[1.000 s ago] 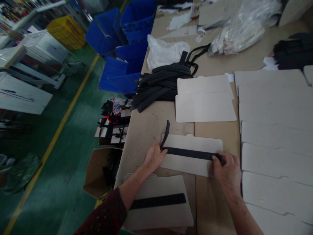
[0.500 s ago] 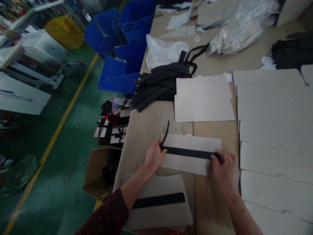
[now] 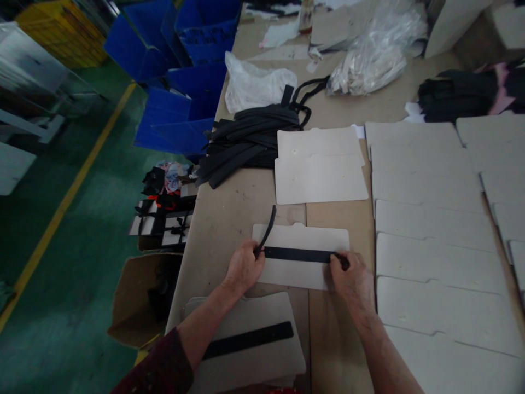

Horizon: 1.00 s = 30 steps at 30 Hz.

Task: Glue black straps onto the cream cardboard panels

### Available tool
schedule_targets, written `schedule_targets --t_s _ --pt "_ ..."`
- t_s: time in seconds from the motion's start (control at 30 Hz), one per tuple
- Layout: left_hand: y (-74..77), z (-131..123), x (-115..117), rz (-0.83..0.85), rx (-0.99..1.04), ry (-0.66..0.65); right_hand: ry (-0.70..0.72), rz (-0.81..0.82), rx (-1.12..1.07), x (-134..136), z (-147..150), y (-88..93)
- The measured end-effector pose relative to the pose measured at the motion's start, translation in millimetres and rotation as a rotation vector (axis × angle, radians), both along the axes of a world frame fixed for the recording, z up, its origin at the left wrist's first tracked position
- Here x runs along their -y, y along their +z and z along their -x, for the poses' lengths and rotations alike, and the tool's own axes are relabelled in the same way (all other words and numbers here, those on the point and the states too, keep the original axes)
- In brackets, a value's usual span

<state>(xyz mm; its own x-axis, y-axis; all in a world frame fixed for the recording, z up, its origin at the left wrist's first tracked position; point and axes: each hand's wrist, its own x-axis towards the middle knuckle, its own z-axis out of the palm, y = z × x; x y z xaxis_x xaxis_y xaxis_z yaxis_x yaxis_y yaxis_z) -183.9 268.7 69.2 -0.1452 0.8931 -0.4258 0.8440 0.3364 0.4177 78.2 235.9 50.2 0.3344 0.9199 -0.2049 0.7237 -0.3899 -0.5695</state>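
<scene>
A black strap (image 3: pixel 297 254) lies across a pale cardboard panel (image 3: pixel 303 235) that has rounded corners and a small tab at its top edge. At the panel's left edge my left hand (image 3: pixel 241 267) is closed on the strap, and a loose end of it sticks up past the fingers. My right hand (image 3: pixel 353 279) pinches the strap near the panel's right edge, where its end bunches under the fingers. Nearer to me, partly beneath my left forearm, is a stack of similar panels (image 3: pixel 270 358); the top one bears a black strip (image 3: pixel 254 338).
Overlapping panels (image 3: pixel 430 262) cover the table's right side. Two more panels (image 3: pixel 322 178) lie beyond my hands, beside a pile of black straps (image 3: pixel 246 139). Plastic bags (image 3: pixel 262 82) sit behind. Blue bins (image 3: pixel 184 117) and a cardboard box (image 3: pixel 135 295) stand left of the table edge.
The view has swung to the right, so everything appears further left and more panels show on the right. Both hands keep the same hold on the strap.
</scene>
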Motion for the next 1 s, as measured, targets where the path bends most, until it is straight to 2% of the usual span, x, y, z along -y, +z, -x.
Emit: schedule_targets --t_s 0.23,0.37,0.6,0.67,0.77,0.87,1.0 --pt "-8.4 -3 -3 0.023 0.012 0.052 0.032 0.034 0.020 -3 -2 -1.7" --pt "-12.9 -6 -1 0.026 0.010 0.032 0.060 0.054 0.060 -3 -3 -4.8" --pt "-4.0 8 4 -0.006 0.101 -0.007 0.099 -0.024 -0.066 -2 -13 -9.3" --pt "1.7 15 7 -0.007 0.112 0.029 0.068 -0.036 -0.063 1 -17 -8.7" --pt "9.4 21 13 -0.034 0.063 0.109 0.003 -0.087 0.087 9 -17 -8.0" --pt "12.4 20 18 -0.031 0.027 0.164 0.023 -0.106 0.160 13 -12 -8.1" --pt "9.5 18 12 0.036 0.070 0.251 -0.111 0.076 0.041 4 -15 -0.8"
